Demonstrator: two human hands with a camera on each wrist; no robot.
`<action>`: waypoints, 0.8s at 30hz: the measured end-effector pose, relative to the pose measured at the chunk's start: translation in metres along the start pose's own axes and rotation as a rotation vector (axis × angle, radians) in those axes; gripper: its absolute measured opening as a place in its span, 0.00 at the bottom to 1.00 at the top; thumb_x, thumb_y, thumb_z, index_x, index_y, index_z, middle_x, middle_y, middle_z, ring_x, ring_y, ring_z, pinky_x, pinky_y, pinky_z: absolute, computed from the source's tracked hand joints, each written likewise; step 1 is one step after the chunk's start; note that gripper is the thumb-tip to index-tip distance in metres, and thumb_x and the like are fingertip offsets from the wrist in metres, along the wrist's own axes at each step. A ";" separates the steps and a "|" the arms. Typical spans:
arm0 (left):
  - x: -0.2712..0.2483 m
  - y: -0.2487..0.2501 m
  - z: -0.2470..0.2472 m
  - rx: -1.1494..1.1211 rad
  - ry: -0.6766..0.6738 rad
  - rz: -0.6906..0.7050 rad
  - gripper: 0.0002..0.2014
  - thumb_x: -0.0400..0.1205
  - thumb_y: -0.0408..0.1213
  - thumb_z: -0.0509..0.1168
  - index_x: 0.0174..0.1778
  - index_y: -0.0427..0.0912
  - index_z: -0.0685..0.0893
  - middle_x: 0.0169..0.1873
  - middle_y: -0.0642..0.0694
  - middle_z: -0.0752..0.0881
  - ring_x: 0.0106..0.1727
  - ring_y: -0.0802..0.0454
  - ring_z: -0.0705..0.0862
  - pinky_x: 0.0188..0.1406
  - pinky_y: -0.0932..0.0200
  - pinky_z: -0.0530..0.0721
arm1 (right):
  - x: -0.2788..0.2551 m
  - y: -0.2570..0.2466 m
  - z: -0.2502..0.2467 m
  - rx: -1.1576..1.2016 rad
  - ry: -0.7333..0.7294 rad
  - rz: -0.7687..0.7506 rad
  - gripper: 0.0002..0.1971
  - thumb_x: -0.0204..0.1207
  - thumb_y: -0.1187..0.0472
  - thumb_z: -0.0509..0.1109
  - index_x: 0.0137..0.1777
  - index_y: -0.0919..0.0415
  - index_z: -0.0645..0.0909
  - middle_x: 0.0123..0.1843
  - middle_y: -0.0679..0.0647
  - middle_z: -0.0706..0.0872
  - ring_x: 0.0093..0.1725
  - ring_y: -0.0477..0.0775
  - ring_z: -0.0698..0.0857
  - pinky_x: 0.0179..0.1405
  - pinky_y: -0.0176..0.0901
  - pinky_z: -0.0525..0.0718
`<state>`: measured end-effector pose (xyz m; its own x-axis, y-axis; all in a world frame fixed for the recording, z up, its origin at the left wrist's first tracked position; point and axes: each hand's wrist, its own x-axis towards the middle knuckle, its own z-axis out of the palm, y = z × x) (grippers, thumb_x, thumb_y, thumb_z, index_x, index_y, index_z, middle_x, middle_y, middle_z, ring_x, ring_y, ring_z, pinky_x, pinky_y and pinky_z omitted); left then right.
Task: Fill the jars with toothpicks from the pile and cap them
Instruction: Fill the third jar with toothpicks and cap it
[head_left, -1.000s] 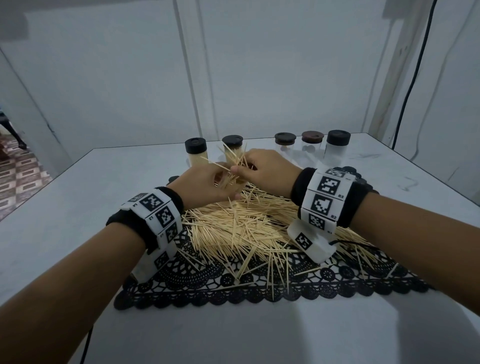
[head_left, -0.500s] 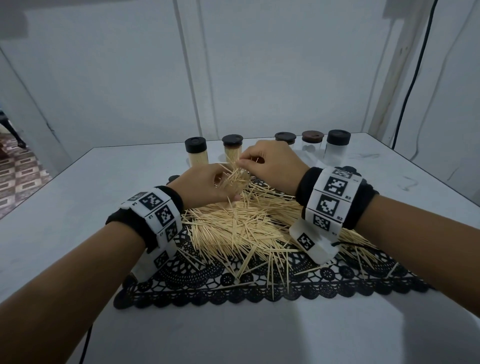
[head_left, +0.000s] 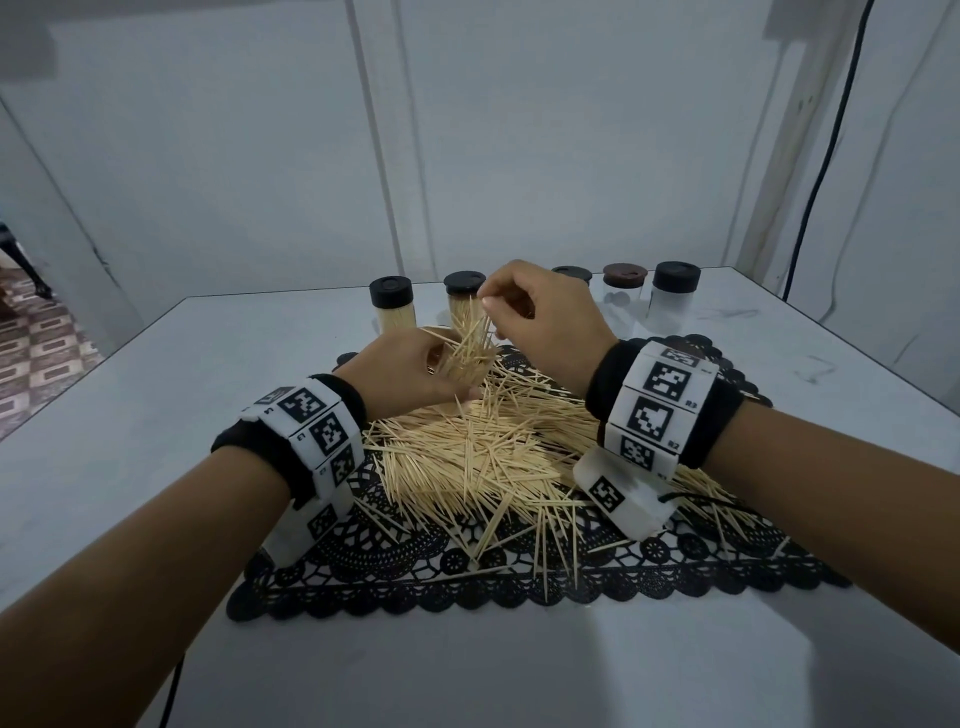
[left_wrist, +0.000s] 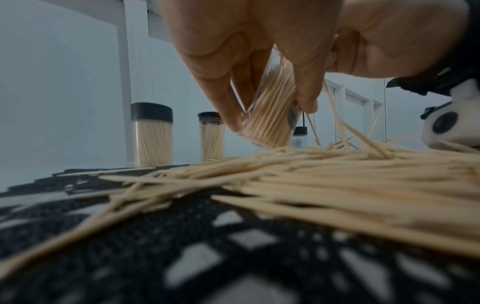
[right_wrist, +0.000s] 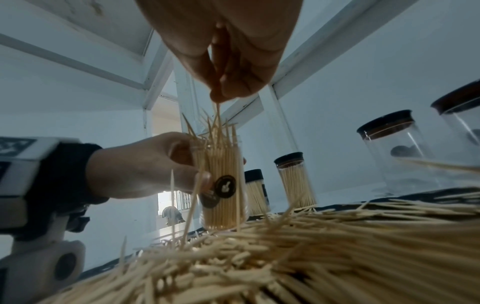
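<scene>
While the left hand grips a nearly full jar upright on the pile, the right hand pinches toothpicks above its mouth. Filling continues; next they likely need aligning and dropping in.

Your open jar is clear, with a round black label, nearly full of toothpicks, some ends sticking out of its mouth. It stands a little tilted on the pile of toothpicks, which sprawls pale and loose across the black lace mat. At the table's far edge you have two capped jars packed with toothpicks, black lids on, upright and close together. Further right stand three clear capped jars holding no toothpicks, two lids black, one brown.
</scene>
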<state>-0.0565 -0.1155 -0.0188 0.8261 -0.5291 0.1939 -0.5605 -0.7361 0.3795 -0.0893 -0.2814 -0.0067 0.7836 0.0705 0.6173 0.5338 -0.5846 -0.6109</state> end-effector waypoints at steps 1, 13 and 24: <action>0.000 0.000 0.000 -0.006 -0.002 -0.004 0.23 0.73 0.53 0.72 0.57 0.41 0.81 0.40 0.39 0.85 0.38 0.50 0.79 0.35 0.65 0.72 | 0.000 -0.001 0.000 0.021 0.025 -0.007 0.05 0.78 0.66 0.66 0.49 0.64 0.83 0.35 0.42 0.80 0.35 0.41 0.79 0.40 0.31 0.79; -0.003 0.004 -0.001 -0.042 0.021 0.010 0.23 0.72 0.50 0.73 0.60 0.43 0.81 0.45 0.41 0.86 0.45 0.47 0.82 0.43 0.61 0.77 | 0.001 0.001 0.006 -0.063 -0.086 -0.043 0.05 0.76 0.65 0.70 0.45 0.65 0.86 0.41 0.52 0.85 0.40 0.44 0.79 0.44 0.33 0.76; -0.001 0.001 -0.001 -0.021 0.052 0.015 0.22 0.72 0.50 0.74 0.56 0.39 0.83 0.46 0.46 0.86 0.47 0.50 0.82 0.41 0.70 0.75 | 0.001 0.001 0.002 -0.071 -0.004 -0.006 0.12 0.81 0.65 0.61 0.59 0.61 0.82 0.45 0.50 0.74 0.36 0.36 0.72 0.40 0.18 0.70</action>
<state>-0.0576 -0.1156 -0.0174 0.8201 -0.5169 0.2457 -0.5716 -0.7191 0.3951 -0.0874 -0.2805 -0.0071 0.7816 0.0772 0.6190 0.5149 -0.6399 -0.5704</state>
